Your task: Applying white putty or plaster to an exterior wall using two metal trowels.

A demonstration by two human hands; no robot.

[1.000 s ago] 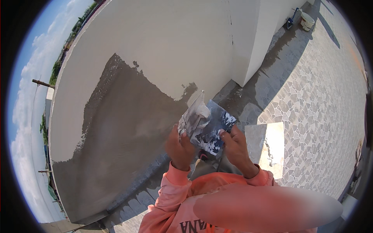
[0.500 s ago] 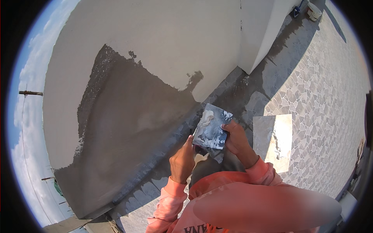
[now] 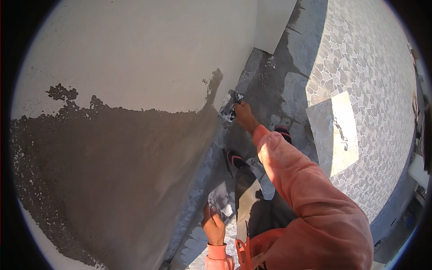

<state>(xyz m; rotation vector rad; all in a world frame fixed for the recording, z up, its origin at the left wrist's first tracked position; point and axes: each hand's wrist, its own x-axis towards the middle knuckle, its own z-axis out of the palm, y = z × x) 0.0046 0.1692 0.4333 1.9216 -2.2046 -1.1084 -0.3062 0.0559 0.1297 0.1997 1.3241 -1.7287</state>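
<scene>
A wide putty knife (image 3: 227,107), its dark blade smeared with white putty, is gripped in my right hand (image 3: 246,118). Its blade is at the foot of the wall, beside the edge of the dark grey coated patch (image 3: 121,180); whether it touches the wall I cannot tell. Lower down and close to my body, my left hand (image 3: 213,227) is closed on a flat grey plate (image 3: 220,198) with pale smears. Above the dark patch, the wall (image 3: 148,54) is pale and smooth. The tools' handles are mostly hidden by my fingers.
A pale square board (image 3: 330,130) with a wet-looking streak lies on the stone-patterned floor (image 3: 378,94) at the right. My feet (image 3: 235,158) stand on the stained strip along the wall. A wall corner (image 3: 270,48) juts out ahead.
My hands have parted. The right has reached forward to the wall's foot with the putty knife, while the left has drawn back lower with the plate. The view has shifted toward the wall.
</scene>
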